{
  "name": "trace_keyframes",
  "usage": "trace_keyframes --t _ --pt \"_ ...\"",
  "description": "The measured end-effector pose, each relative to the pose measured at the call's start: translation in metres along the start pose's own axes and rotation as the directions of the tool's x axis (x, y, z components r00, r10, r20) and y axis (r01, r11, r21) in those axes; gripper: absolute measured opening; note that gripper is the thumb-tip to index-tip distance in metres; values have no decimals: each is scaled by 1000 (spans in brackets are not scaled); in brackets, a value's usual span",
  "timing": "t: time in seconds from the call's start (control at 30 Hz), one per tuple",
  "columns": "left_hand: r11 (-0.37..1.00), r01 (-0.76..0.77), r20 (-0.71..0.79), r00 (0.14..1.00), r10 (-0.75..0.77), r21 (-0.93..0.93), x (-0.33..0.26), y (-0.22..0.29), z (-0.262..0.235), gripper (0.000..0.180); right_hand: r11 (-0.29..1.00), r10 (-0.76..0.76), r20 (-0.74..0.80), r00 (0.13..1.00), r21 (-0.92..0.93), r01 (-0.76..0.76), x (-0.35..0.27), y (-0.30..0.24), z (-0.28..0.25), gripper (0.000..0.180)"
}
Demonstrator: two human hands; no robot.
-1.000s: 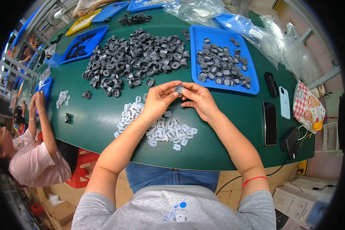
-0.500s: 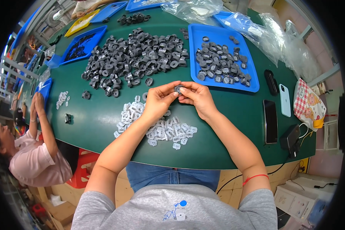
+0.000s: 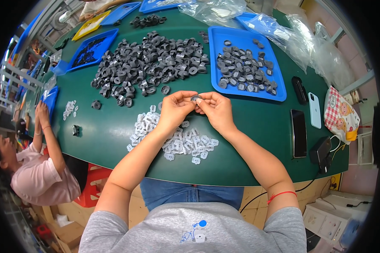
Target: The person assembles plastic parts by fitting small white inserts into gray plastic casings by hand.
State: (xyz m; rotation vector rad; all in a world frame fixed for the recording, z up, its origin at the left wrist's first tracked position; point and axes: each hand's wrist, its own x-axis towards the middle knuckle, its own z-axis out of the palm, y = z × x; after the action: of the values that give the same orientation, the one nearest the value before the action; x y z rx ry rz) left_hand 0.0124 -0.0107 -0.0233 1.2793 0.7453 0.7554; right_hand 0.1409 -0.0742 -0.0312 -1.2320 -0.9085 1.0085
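Observation:
Between the fingertips of both my hands is a small dark grey ring-shaped plastic part (image 3: 195,98). My left hand (image 3: 175,109) pinches it from one side, and my right hand (image 3: 217,110) grips it from the other with the thumb on top. Whether a second piece sits inside the ring is hidden by my fingers. Just below my hands lies a heap of small translucent white plastic pieces (image 3: 183,143), partly covered by my left forearm. Beyond my hands a large pile of loose dark grey ring parts (image 3: 152,63) spreads over the green table (image 3: 249,139).
At the far right a blue tray (image 3: 281,86) holds several grey parts with pale inserts. A black phone (image 3: 298,133), a light blue phone (image 3: 314,110) and a patterned pouch (image 3: 340,114) lie on the right. To the left, a seated co-worker (image 3: 42,173) works at the table. Clear plastic bags (image 3: 321,55) lie behind.
My hands stay together around the grey ring part, the fingers shifting slightly and the part tilting. The whole view has moved a little; the heaps and tray look the same.

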Motion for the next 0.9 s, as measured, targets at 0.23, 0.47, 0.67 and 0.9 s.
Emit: trace_keyframes --t 0.23,0.47,0.67,0.9 --pt "999 -3 -10 1000 2 -53 3 0 -2 25 991 28 74 997 131 -37 3 1 -7 21" --pt "998 -19 0 1000 19 -67 2 2 -1 23 989 51 76 996 132 -61 3 2 -4 21" --pt "999 6 11 1000 -6 -48 2 5 1 21 996 11 27 1000 84 -13 1 0 1 13" --pt "1000 -13 -12 1000 13 8 0 4 2 19 995 23 21 1000 97 -25 2 -1 0 13"
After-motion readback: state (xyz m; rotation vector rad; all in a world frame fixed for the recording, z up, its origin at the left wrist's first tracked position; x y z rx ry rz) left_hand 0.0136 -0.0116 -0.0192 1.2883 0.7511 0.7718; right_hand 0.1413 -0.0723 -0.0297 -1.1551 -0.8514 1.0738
